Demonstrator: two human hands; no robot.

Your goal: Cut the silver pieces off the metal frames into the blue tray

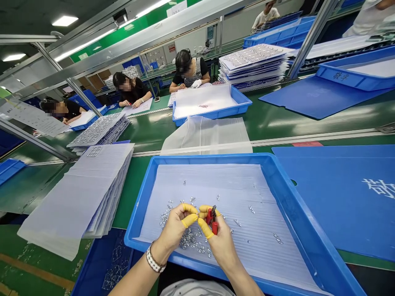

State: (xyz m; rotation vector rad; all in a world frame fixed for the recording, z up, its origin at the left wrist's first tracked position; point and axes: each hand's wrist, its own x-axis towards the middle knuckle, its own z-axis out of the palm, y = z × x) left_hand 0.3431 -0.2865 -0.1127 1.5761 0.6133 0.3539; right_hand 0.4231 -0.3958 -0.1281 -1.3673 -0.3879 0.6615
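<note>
My left hand (179, 224), with yellow finger cots and a beaded bracelet at the wrist, pinches at something tiny between thumb and forefinger. Its tips meet those of my right hand (218, 235), also in yellow cots. Tucked in my right palm are small red-handled pliers (212, 218), their dark jaws pointing up and away. What the touching fingertips hold is too small to make out. Both hands are above a blue tray (286, 209) lined with white sheet (247, 263). Small silvery metal pieces (188, 238) lie heaped under and around my hands, with a few scattered singly to the right.
Left of the tray lies a stack of white sheets (83, 185). A blue board (339, 197) lies to the right. Beyond are another blue tray (212, 109), a tall sheet stack (253, 65) and several co-workers seated across the green bench (277, 123). A metal post (311, 39) rises at back right.
</note>
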